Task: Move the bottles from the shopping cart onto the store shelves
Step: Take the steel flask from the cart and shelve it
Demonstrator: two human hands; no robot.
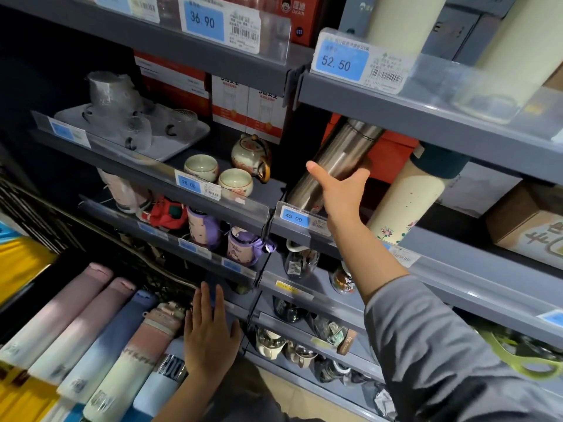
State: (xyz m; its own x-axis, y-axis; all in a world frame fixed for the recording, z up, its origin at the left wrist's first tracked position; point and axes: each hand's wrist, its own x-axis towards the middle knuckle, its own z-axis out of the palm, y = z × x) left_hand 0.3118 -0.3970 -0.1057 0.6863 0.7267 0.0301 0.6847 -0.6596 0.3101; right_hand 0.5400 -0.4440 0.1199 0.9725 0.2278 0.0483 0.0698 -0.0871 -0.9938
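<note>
Shelves [426,123]: right hand [342,193] grips one steel bottle [335,166].

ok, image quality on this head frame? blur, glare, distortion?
Head view: strong wide-angle bowing of the shelves; edges soft, centre sharper; glare streak on the steel bottle in the right hand; upper-left bay dark; left hand slightly soft.

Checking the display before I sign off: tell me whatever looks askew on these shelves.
Nothing stands out as damaged or spilled. The steel bottle looks tilted only because the right hand holds it.
</note>
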